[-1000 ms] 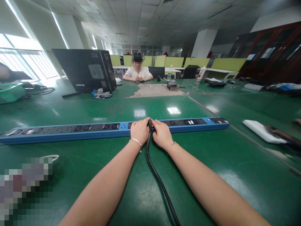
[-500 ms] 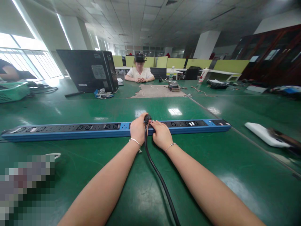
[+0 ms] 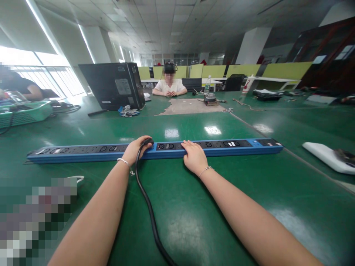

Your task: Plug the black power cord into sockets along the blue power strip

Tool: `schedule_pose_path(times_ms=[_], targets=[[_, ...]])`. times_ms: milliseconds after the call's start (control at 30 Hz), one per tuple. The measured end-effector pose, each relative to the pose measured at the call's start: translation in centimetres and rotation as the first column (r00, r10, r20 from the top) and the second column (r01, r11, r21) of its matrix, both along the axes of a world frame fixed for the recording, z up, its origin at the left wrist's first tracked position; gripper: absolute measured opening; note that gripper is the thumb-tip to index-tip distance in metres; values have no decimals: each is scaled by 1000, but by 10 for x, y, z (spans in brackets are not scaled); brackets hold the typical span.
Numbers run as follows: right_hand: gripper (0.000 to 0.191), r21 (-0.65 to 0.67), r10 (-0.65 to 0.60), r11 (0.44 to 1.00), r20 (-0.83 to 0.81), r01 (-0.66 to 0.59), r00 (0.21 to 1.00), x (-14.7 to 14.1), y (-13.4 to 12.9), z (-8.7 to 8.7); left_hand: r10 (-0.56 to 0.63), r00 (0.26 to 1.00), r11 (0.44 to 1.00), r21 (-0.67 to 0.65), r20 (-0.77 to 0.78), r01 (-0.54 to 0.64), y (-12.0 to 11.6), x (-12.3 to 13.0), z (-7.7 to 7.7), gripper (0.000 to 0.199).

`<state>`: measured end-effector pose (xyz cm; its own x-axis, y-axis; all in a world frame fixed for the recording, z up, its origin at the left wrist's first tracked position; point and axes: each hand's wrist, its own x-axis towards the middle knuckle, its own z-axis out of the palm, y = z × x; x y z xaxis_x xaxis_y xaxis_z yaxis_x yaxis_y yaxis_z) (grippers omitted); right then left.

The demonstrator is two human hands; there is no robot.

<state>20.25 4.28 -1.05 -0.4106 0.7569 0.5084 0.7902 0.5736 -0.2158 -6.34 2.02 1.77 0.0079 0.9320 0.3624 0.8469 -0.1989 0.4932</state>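
A long blue power strip [image 3: 83,157] with black socket panels lies across the green table. My left hand [image 3: 135,149] is closed round a black plug [image 3: 147,141] just above the strip, left of its middle. From the plug a thick black cable [image 3: 149,207] curves down toward the bottom of the view. My right hand [image 3: 194,157] rests on the strip to the right of the middle, its fingers over the top edge and sockets. Whether the plug touches a socket is hidden by my left hand.
On the green table [image 3: 227,207] stand a black computer case [image 3: 111,87], gloves [image 3: 128,111] and a green basket [image 3: 36,112]. A white object [image 3: 327,157] lies at right. A person [image 3: 169,87] sits opposite; another is at far left. A blurred-out item fills the lower left.
My left hand has moved left along the strip with the plug and cable, away from my right hand. My right hand stays on the strip. The view has shifted slightly left.
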Motion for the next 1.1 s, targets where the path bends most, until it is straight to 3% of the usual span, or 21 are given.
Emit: schedule_pose_path(times_ms=[633, 900, 1100], targets=[[51, -34, -7, 999, 6, 7, 1000, -1, -1, 1, 164, 913, 986, 97, -372, -138, -20, 27, 3, 32], [48, -8, -11, 1000, 24, 12, 1000, -3, -6, 0, 185, 916, 977, 170, -355, -131, -29, 32, 0, 35], [48, 15, -8, 1000, 46, 7, 999, -3, -6, 0, 264, 909, 960, 183, -323, -213, -26, 33, -11, 42]])
